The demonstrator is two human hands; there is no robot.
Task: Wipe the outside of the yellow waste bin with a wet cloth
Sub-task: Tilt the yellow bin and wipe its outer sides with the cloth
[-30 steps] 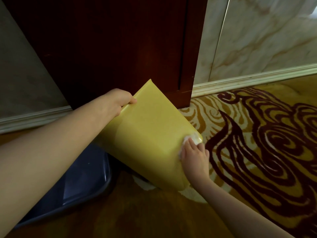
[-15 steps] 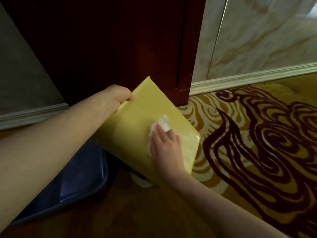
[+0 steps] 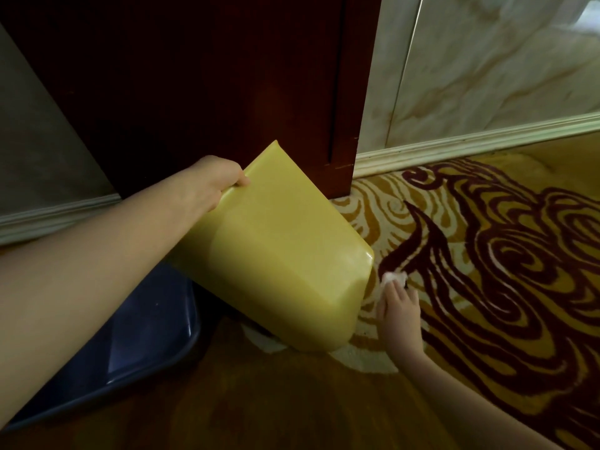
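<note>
The yellow waste bin (image 3: 276, 251) is tilted, its base toward me and lifted off the floor. My left hand (image 3: 214, 181) grips its far upper rim edge. My right hand (image 3: 397, 306) is just right of the bin's base, beside it and not on its side. A small white wet cloth (image 3: 394, 278) is bunched under its fingertips, over the carpet. The bin's opening faces away and is hidden.
A dark blue plastic basin (image 3: 156, 329) lies on the floor under my left arm, left of the bin. A dark wooden door (image 3: 211, 86) stands behind, with a marble wall and white skirting (image 3: 470, 144) to the right. A patterned carpet (image 3: 503, 271) covers the right floor.
My right hand with the cloth was on the bin's side half a second ago; it has slid off to the right and down, past the base. The left hand keeps its grip.
</note>
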